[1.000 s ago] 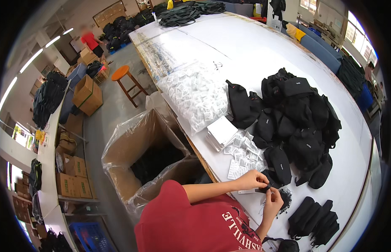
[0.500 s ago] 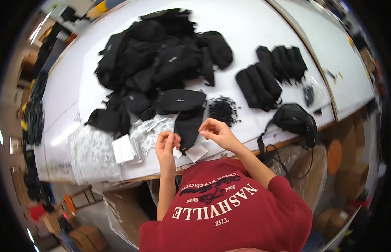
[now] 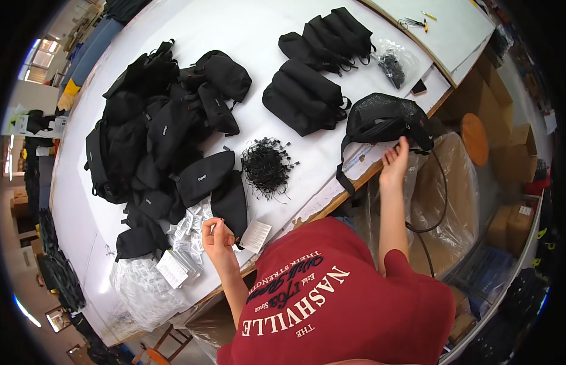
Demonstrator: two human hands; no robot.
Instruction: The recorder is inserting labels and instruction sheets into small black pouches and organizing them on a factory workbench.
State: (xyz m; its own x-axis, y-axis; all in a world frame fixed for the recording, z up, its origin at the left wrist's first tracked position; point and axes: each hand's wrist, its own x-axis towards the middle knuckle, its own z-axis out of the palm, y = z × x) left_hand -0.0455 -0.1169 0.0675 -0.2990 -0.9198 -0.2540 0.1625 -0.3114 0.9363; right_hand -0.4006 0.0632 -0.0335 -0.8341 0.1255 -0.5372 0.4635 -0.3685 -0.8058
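Working at a white tabletop (image 3: 246, 30), a person (image 3: 356, 292) holds the right hand (image 3: 393, 164), fingers loosely parted, at the near side of a black mesh bag (image 3: 386, 115) on the right; contact cannot be told. On the left, the left hand (image 3: 218, 238) curls its fingers toward the thumb beside a black pouch (image 3: 230, 204) and white card (image 3: 257, 236) at the near edge; whether it pinches anything is unclear. A tangle of black cords (image 3: 266, 169) lies on the tabletop between pouch and bag.

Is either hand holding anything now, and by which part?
Right hand: no hold visible, open by the black bag. Left hand: curled beside the black pouch; any hold cannot be told.
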